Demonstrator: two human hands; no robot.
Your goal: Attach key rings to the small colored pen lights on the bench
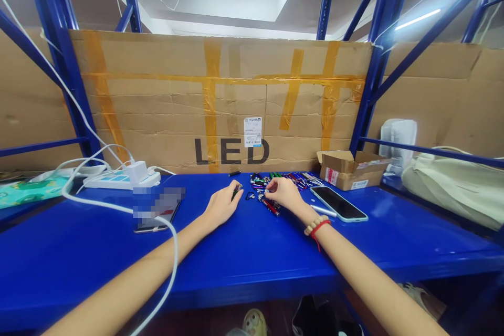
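Note:
My left hand (222,205) rests on the blue shelf (244,252), its fingers closed round a small dark pen-like piece (237,189) with a green tip. My right hand (284,192) is just to the right, fingers pinched on a small item at the near edge of a pile of small coloured pen-like parts (281,181). A red one (270,206) lies under that hand. A bead bracelet with a red cord (316,226) sits on my right wrist.
A phone (337,203) lies face up right of my right hand, a second device (156,214) with a white cable lies to the left. A power strip (120,179) is back left, an open small carton (348,169) back right, a cardboard wall marked LED (232,151) behind.

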